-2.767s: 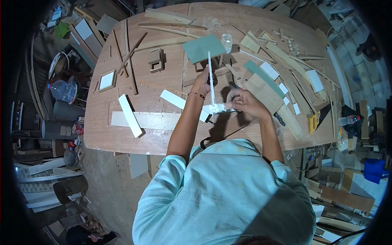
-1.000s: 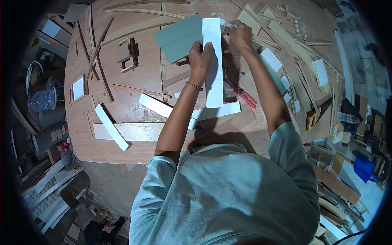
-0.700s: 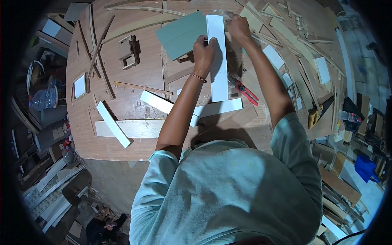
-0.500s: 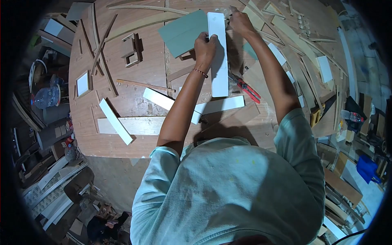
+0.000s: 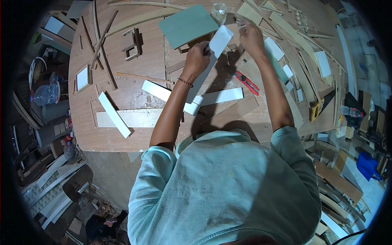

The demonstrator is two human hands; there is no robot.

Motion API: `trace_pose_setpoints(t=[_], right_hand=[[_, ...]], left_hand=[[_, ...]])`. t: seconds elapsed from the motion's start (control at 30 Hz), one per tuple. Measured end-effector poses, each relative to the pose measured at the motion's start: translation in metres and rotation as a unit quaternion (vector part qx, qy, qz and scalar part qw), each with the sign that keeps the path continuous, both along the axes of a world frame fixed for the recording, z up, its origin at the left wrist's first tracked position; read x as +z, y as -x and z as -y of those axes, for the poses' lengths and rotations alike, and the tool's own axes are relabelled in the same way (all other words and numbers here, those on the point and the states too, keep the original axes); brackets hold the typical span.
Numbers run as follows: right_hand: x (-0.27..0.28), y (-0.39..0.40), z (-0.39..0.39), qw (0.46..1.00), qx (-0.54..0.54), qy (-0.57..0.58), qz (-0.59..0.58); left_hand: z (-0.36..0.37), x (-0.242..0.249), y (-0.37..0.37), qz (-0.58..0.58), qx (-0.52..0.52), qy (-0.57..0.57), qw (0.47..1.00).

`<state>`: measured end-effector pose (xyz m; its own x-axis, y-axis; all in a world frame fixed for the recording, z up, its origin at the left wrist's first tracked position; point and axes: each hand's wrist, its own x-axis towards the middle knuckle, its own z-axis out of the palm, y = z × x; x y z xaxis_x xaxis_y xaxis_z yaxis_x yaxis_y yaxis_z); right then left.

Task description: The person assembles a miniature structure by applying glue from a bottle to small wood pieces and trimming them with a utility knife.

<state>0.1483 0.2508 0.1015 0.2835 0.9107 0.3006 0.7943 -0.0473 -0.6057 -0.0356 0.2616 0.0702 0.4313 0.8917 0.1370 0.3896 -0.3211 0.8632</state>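
Observation:
My left hand (image 5: 198, 60) is closed around the edge of a long white board (image 5: 221, 41), which slants from upper right down toward my body. Its lower part is in shade behind my left wrist and forearm. To the right of the board's top end is my right hand (image 5: 251, 39), apart from it. The right fingers are bent together, with a small dark tip showing at them; what it is, I cannot make out. A green panel (image 5: 188, 26) lies beyond my left hand, and a red-and-black hand tool (image 5: 247, 83) rests between my forearms.
White strips (image 5: 220, 96) lie near my body. A clear plastic cup (image 5: 219, 13) stands at the far side. Thin wood strips (image 5: 107, 67) cross at the left, beside a small wooden frame (image 5: 83, 83). A yellow-handled saw (image 5: 315, 111) sits at the right edge.
The white board has turned from nearly straight to a slant, its far end lower and further right. My left hand moved down and left with it; my right hand moved down and right.

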Motion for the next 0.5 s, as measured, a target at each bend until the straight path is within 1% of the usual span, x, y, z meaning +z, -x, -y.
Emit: trace_pose_setpoints(t=[0.03,0.1,0.13,0.2,0.23,0.3,0.33,0.37,0.43,0.47,0.5], right_hand=[[0.001,0.004,0.008,1.000,-0.002,-0.003,0.001],[-0.001,0.014,0.028,0.991,0.130,-0.005,0.027],[-0.001,0.022,0.040,0.991,0.129,-0.006,0.027],[0.001,0.036,0.063,0.982,0.162,0.042,0.093],[0.002,0.041,0.074,0.981,0.162,0.037,0.096],[0.000,0.046,0.090,0.954,0.207,0.143,0.162],[-0.005,0.049,0.096,0.962,0.207,0.112,0.137],[-0.007,0.048,0.100,0.962,0.207,0.109,0.141],[0.004,0.052,0.113,0.956,0.172,0.114,0.207],[0.009,0.053,0.121,0.956,0.172,0.118,0.207],[0.016,0.054,0.126,0.948,0.172,0.146,0.224]], left_hand=[[0.001,-0.002,0.002,0.001,-0.002,-0.003,1.000],[0.007,-0.006,0.007,-0.096,-0.067,-0.045,0.992],[0.012,0.001,0.008,-0.130,-0.083,-0.030,0.988],[0.025,0.004,0.010,-0.116,-0.098,-0.049,0.987],[0.031,0.007,0.011,-0.104,-0.111,-0.068,0.986],[0.043,0.012,0.013,-0.102,-0.121,-0.055,0.986],[0.048,0.011,0.013,-0.096,-0.116,-0.054,0.987],[0.054,0.010,0.014,-0.090,-0.113,-0.052,0.988],[0.065,0.013,0.014,-0.082,-0.110,-0.058,0.989],[0.072,0.013,0.015,-0.078,-0.108,-0.059,0.989],[0.080,0.015,0.015,-0.061,-0.109,-0.072,0.990]])
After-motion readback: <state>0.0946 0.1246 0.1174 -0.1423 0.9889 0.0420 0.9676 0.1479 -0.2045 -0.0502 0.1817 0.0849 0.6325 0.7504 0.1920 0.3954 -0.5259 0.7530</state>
